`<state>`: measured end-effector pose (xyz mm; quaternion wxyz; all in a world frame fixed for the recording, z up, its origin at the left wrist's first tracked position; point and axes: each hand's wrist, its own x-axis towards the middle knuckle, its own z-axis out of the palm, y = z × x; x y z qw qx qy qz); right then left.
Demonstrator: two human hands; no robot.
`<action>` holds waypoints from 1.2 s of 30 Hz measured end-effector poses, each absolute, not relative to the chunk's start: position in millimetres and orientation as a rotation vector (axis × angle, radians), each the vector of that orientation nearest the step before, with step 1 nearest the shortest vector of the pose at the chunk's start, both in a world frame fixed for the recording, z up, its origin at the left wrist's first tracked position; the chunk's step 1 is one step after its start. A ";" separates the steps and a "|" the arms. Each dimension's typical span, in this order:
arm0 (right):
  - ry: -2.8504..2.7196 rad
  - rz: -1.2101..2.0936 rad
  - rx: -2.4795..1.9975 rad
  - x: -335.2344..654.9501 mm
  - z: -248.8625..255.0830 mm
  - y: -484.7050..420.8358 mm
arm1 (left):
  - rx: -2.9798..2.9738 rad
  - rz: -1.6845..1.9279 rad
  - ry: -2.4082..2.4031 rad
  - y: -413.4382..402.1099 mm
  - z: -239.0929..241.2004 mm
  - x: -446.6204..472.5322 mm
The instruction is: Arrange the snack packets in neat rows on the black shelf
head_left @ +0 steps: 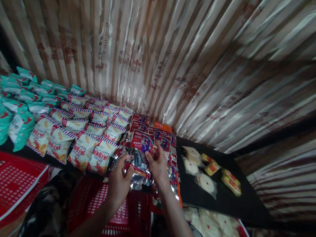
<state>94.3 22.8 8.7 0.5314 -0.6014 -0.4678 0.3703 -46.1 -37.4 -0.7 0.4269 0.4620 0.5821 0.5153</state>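
The left hand (119, 183) and right hand (158, 166) both grip a red-and-silver snack packet (140, 159) over a red basket (129, 223), beside shelved white packets (83, 151).

Teal packets (7, 114) are seen at the left, white packets (85, 140) edged in red-and-blue stripes beside them, dark-red-and-silver packets (142, 141) at centre. The desk (223, 201) is black, the latticed baskets (132, 224) below red, the backdrop (167, 49) striped beige and brown.
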 end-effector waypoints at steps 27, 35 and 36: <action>-1.463 0.292 -1.767 64.7 -6.3 24.3 | 2.158 0.676 1.972 -42.0 5.2 -68.0; -1.491 0.237 -1.729 61.7 -10.8 21.0 | 2.229 0.621 1.999 -43.9 16.9 -68.7; -1.490 0.239 -1.726 61.5 -11.1 20.1 | 2.227 0.614 1.995 -44.2 16.9 -68.4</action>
